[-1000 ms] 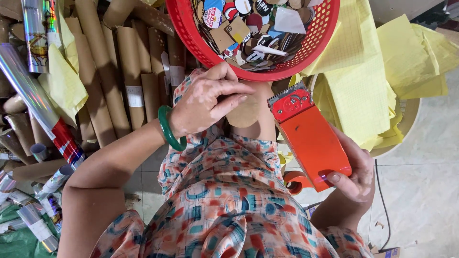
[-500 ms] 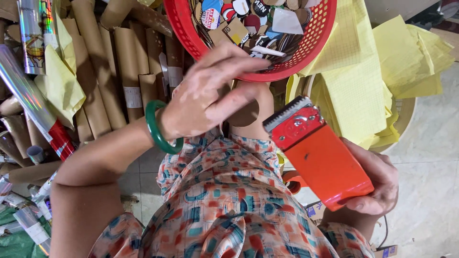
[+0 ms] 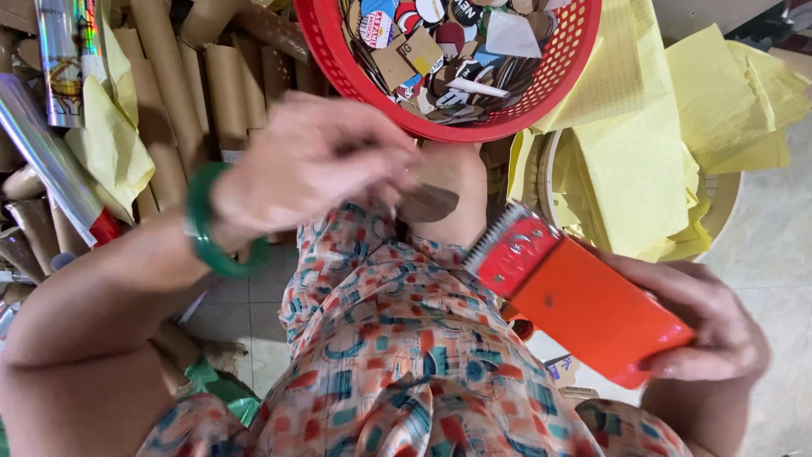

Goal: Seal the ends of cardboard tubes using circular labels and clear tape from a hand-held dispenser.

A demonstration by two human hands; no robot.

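Tiled floor [image 3: 770, 245] at right, pale; clutter everywhere else. Head view only.

Far centre: red plastic basket [image 3: 355, 63], perforated wall, full of cut card pieces & printed scraps. Left of it, brown cardboard tubes [image 3: 224, 93] stacked side by side, w/ a shiny holographic foil roll [image 3: 46, 165] lying slantwise at far left. Right of basket: heap of yellow paper sheets [image 3: 630, 161] over a round pale rim.

Near: person's lap in floral patterned fabric [image 3: 397, 347], orange/teal/white.

Left hand [image 3: 309, 165], blurred, green bangle [image 3: 203, 224] on wrist, fingers pinched together at a small brown card piece [image 3: 427, 203] just below the basket rim, above the knee. Grip looks clenched on it, though blur hides exact contact.

Right hand [image 3: 706, 326] at near right, wrapped round the end of an orange tape dispenser [image 3: 588, 300]; grasping it firmly, thumb on top edge. Dispenser's serrated red head points up-left toward the card piece, near but apart from it.
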